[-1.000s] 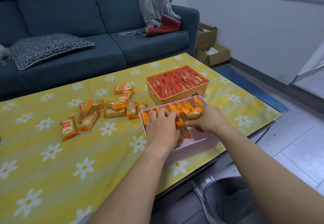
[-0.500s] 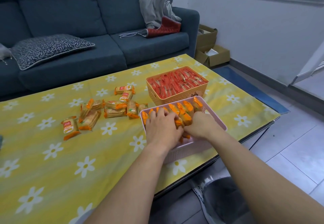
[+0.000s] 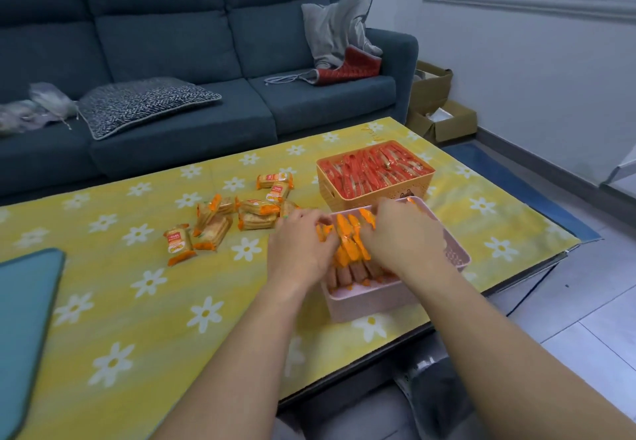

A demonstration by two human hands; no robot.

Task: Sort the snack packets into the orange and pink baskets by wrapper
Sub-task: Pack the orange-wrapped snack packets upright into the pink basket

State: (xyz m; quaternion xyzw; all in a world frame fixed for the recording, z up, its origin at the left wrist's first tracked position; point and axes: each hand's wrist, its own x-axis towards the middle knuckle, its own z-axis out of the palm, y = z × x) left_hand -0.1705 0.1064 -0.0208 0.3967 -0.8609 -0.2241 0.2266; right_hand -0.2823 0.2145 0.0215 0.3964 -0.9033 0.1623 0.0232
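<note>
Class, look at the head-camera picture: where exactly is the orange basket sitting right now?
The orange basket sits on the yellow flowered tablecloth, right of centre in the head view. It stands just behind the pink basket, to the right of the loose packets.

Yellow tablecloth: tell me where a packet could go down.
Free: the tablecloth between the teal mat and the left hand; also right of the pink basket. Crowded: the loose packets, and both baskets, orange basket full.

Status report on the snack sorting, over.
Both hands, left hand and right hand, pressing orange packets in pink basket. Loose packets remain. Nothing obstructing.
</note>
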